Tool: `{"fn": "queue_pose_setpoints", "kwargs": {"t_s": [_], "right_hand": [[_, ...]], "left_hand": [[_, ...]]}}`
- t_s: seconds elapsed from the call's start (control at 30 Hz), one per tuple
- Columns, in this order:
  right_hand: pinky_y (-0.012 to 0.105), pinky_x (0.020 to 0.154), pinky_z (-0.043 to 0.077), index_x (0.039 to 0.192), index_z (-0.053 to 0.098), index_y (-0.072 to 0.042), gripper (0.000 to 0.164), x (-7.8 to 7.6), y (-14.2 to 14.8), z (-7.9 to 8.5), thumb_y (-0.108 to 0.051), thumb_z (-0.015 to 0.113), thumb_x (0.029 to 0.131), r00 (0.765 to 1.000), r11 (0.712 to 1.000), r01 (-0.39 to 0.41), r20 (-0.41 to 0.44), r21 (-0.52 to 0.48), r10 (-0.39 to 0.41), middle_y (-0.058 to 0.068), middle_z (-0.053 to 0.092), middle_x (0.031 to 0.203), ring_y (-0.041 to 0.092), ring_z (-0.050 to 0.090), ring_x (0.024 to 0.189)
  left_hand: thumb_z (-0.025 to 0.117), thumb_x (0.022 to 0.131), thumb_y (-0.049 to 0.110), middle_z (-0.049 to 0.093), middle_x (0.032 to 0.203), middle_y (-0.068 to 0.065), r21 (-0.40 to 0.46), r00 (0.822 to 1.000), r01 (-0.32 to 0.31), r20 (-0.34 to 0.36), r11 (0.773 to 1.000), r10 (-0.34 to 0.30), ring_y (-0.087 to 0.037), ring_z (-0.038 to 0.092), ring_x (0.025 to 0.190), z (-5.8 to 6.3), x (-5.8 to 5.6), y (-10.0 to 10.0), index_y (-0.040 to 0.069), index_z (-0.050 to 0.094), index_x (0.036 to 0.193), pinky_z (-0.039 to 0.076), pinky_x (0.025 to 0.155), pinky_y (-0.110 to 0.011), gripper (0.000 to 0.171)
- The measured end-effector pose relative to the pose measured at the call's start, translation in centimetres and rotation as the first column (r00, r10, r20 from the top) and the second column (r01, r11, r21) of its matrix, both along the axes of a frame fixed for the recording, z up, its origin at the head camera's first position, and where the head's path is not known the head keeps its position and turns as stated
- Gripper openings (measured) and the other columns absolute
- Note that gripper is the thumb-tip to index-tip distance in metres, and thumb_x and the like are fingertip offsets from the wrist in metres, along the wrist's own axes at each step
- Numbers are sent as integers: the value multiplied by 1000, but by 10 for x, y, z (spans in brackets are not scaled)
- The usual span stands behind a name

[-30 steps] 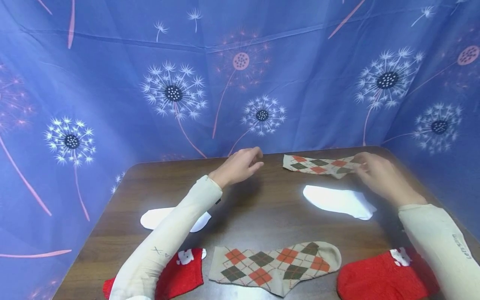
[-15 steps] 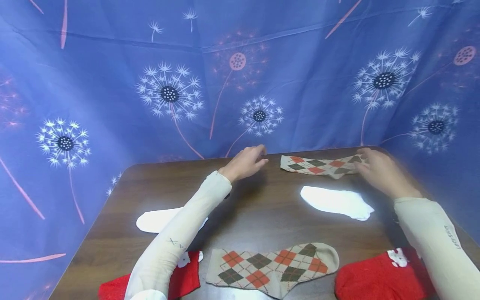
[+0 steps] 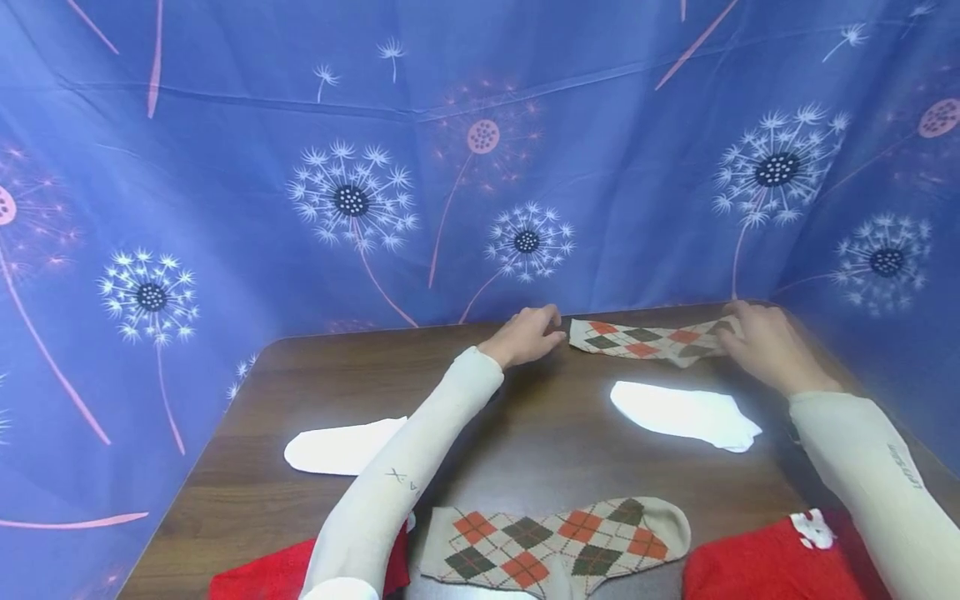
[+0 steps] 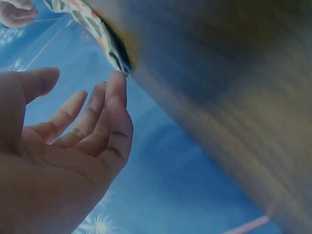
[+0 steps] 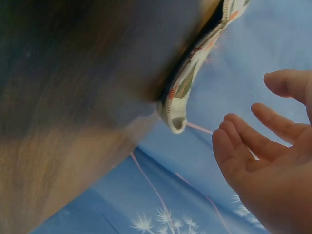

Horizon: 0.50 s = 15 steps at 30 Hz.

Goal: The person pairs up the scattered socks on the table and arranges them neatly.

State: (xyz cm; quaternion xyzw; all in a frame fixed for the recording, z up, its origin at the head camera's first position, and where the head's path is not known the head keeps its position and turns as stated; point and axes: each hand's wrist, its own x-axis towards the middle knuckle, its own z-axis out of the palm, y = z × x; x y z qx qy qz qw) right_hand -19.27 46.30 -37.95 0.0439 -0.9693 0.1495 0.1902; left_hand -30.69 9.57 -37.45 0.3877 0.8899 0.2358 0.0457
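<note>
An argyle sock (image 3: 637,340) in beige, orange and dark green lies flat along the table's far edge. My left hand (image 3: 525,335) is just left of its cuff, fingers loosely bent and holding nothing. In the left wrist view, the fingertips of that hand (image 4: 73,161) come right up to the end of the sock (image 4: 95,27). At the other end, my right hand (image 3: 776,348) overlaps the toe in the head view. The right wrist view has the right hand (image 5: 273,165) with relaxed fingers, a gap separating them from the sock (image 5: 185,83).
Nearer on the brown table (image 3: 540,425) are a white sock (image 3: 686,415) at right and another white sock (image 3: 337,450) at left, partly behind my left sleeve. A second argyle sock (image 3: 525,542) lies in front, between red socks (image 3: 765,567) (image 3: 277,571). A blue dandelion-print cloth (image 3: 450,167) hangs behind.
My left hand has moved right, up to the cuff of the far argyle sock. The right hand stays by the toe end. The head view has shifted slightly.
</note>
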Motion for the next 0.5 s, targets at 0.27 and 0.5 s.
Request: {"fn": "queue_pose_setpoints", "kwargs": {"t_s": [0.27,0.5], "right_hand": [[63,66,46,114,52,18,39,-8,15,-1,-14,60,92,997,996,56,42,66,-58,25,60,76,45,59,67],[67,76,44,125,43,20,53,-9,19,-14,-20,60,95,986,998,55,158,17,-57,36,57,97,54,57,85]], "left_hand": [[58,101,28,63,98,-3,-45,1000,-15,-6,999,14,-16,56,81,-7,0,21,10,58,111,46,73,-29,20],[55,102,35,58,94,-1,-169,991,-75,99,983,93,-14,51,74,-16,2,30,12,56,105,42,66,-27,23]]}}
